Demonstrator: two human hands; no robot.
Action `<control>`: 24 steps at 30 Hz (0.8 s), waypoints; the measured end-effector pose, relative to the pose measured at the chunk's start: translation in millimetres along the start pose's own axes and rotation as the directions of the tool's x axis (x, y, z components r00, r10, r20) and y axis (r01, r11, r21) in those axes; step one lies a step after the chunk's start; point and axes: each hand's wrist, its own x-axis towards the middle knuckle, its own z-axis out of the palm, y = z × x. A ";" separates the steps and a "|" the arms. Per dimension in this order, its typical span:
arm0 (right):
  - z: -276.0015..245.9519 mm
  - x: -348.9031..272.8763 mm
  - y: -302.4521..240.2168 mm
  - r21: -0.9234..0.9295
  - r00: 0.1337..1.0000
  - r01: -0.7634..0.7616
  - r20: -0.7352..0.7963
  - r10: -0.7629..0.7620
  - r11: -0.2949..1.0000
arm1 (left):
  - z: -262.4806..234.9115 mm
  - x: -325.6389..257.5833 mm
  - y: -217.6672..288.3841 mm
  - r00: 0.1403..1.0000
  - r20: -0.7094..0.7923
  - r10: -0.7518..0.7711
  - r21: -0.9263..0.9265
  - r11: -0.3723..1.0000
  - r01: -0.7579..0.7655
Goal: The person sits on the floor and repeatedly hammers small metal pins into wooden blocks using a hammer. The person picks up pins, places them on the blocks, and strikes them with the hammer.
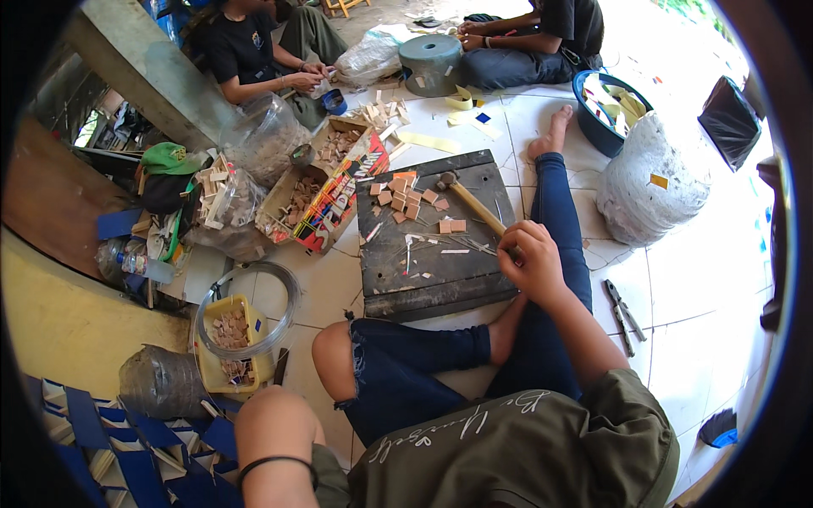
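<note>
At the lower left of the frame, a heap of dark blue and cream pieces [85, 419] spreads to the edge. Beside it is the person's left arm [275, 423], with a dark band around it; the left hand lies out of view, so how its fingers stand I cannot tell. Above, at left of centre, a yellow basin [207, 364] holds small brown pieces, and a coil of clear tubing [294, 296] lies across it. Higher up, a colourful cardboard box [339, 199] also contains small brown pieces, near a seated co-worker [241, 51] in black at the upper left.

In the middle stands a low black surface [423, 288]. Brown square tiles [398, 199] lie loosely scattered on its upper left part, with thin white strips below them. The hammer [474, 207] slants across its upper right part, head toward the upper left. The right hand [535, 258], right of centre, has its fingers wrapped around the handle's lower end.

Another co-worker [542, 46] sits at the top, beside a grey-blue round block [430, 52]. Farther right, a dark blue tub [601, 140] holds pale strips, a bulging white sack [648, 186] stands just below it, and pliers [618, 309] lie on the tiled floor [694, 356].
</note>
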 end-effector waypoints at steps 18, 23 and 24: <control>-38.6 -13.9 10.1 0.214 0.971 -0.155 -0.146 0.189 0.964 | 4.0 -91.1 -29.6 0.348 0.684 -0.642 -0.476 -0.031 0.879; -34.4 -9.5 -1.6 0.261 0.978 -0.122 -0.134 0.161 0.958 | 5.8 -27.5 -59.5 0.653 0.659 -0.374 -0.751 -0.269 0.603; -34.0 -9.1 -5.5 0.239 0.980 -0.086 -0.154 0.125 0.967 | 7.4 -18.3 -59.8 0.648 0.690 -0.322 -0.723 -0.333 0.605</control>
